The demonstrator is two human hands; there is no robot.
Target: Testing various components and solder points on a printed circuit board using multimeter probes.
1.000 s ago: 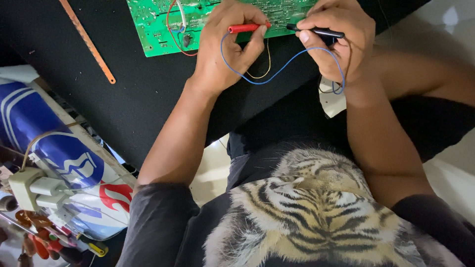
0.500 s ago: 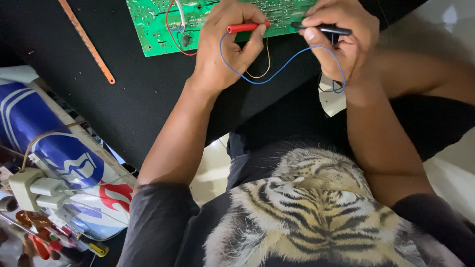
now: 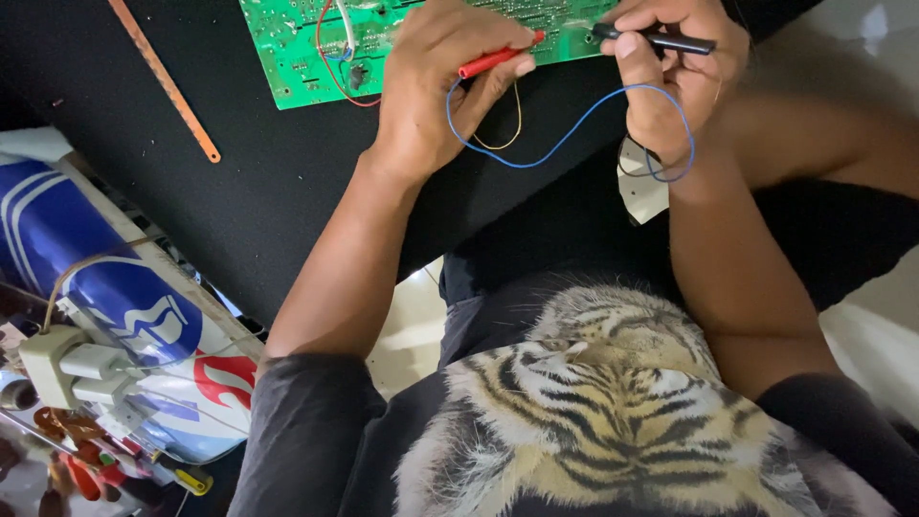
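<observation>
— Grip on the left hand (image 3: 450,81)? 
— Pinching a red probe (image 3: 498,59); the right hand (image 3: 670,77) pinches a black probe (image 3: 661,40), wrists bent, over the green circuit board (image 3: 297,48) at the worktop's (image 3: 239,191) far edge.

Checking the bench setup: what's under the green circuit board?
The green circuit board lies flat on a black work surface, which shows past its left and lower edges. Whatever sits directly beneath the board is covered. The left hand and right hand hide part of its lower edge.
</observation>
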